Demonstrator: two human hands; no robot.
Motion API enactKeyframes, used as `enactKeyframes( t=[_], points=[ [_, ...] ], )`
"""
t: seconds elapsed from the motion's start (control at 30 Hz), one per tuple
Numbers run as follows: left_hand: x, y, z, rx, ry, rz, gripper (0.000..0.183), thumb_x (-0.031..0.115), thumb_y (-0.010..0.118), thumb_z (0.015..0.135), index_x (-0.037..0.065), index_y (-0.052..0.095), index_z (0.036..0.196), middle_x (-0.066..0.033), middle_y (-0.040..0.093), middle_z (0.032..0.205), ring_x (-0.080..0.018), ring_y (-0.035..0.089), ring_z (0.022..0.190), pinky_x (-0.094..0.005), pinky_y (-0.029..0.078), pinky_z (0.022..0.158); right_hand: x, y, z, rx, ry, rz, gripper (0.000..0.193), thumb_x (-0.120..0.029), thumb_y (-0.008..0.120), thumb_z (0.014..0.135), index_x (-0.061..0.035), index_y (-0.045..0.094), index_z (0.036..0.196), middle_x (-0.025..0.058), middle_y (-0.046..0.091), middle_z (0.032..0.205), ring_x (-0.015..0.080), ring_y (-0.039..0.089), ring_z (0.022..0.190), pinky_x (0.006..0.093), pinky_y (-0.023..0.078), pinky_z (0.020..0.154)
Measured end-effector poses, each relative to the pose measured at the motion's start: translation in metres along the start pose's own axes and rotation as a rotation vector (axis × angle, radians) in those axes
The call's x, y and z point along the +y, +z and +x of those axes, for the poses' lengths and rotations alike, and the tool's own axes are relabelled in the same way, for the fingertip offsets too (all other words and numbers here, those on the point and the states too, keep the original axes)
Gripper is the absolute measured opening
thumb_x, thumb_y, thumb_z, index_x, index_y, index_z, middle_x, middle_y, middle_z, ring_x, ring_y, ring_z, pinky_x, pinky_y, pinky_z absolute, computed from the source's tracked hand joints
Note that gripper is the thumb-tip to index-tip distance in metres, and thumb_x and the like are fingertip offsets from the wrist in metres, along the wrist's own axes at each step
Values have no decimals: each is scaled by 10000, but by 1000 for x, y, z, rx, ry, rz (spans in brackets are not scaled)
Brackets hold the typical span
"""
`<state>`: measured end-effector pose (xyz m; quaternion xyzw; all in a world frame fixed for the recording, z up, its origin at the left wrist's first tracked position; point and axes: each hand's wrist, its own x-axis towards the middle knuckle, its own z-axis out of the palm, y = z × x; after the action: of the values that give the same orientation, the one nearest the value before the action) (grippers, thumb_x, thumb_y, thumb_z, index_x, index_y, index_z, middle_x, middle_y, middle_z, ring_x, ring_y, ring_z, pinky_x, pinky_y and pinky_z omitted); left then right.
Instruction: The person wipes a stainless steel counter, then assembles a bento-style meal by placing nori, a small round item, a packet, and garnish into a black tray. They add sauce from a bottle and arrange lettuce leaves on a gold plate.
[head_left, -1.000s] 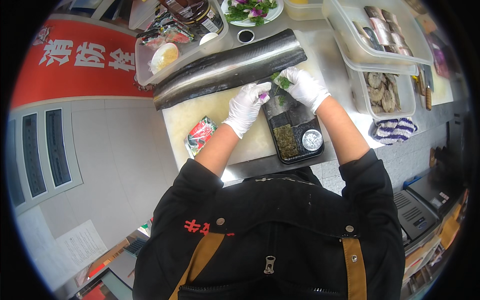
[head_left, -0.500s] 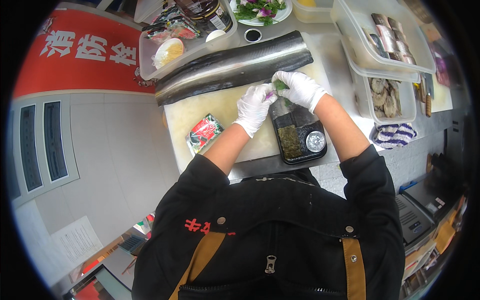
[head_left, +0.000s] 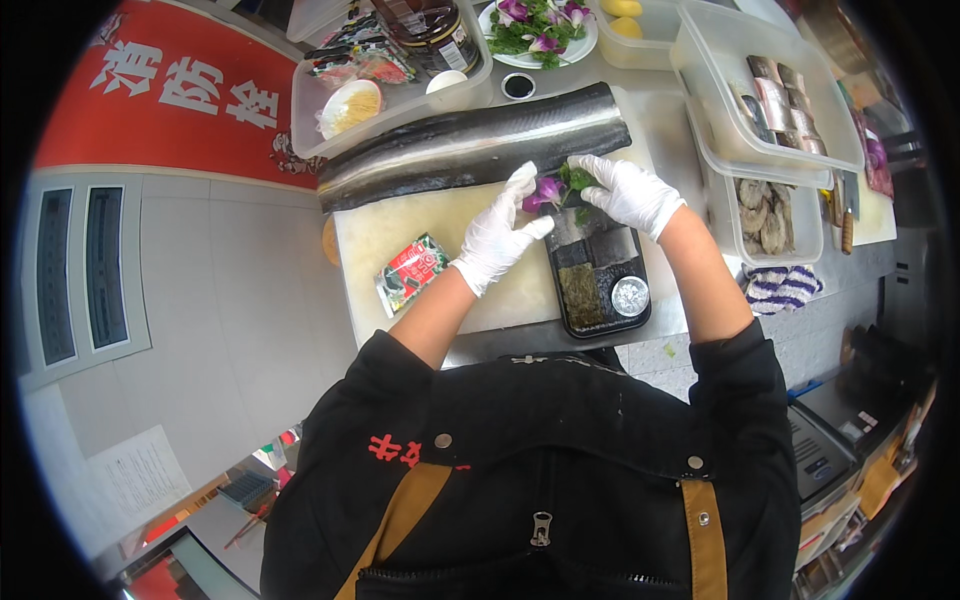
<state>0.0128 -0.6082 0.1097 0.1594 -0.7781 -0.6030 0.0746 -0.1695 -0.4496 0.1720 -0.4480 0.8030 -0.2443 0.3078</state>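
Note:
My left hand, in a white glove, is spread open beside a purple flower. Across from it, my right hand, gloved too, pinches a sprig of green leaves against that flower. Both garnishes lie at the far end of a black tray. In the tray are greyish slices, a dark green seaweed piece and a small round foil-topped cup. A red and green packet rests on the pale cutting board, left of my left wrist.
A long dark fish-like slab with a pale stripe crosses the board's far side. Behind it stand a bin, a sauce dish and a plate of flowers. Tubs of fish and shrimp, a towel and a knife are right.
My left hand has let go of the purple flower and opened, drawing slightly left. The flower now lies at the tray's far end. My right hand has shifted a little right, still at the leaves.

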Motion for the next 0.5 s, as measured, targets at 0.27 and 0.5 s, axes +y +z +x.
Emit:
enactKeyframes(
  t=[0.27,0.5],
  points=[
    [-1,9,7,121,56,355,214,208,648,953,90,719,1118,-31,707,1149,-159,658,1026,-277,491,893,5,35,19,66,-132,-139,296,-123,620,883,-118,693,1169,140,683,1086,359,642,1017,393,512,908],
    [-10,15,6,180,61,93,426,247,639,952,179,578,1368,-106,695,1147,-229,673,1011,-322,507,880,10,37,14,-6,-77,106,572,28,544,853,-52,498,1418,249,632,1244,389,594,1180,390,464,1013]
  ],
)
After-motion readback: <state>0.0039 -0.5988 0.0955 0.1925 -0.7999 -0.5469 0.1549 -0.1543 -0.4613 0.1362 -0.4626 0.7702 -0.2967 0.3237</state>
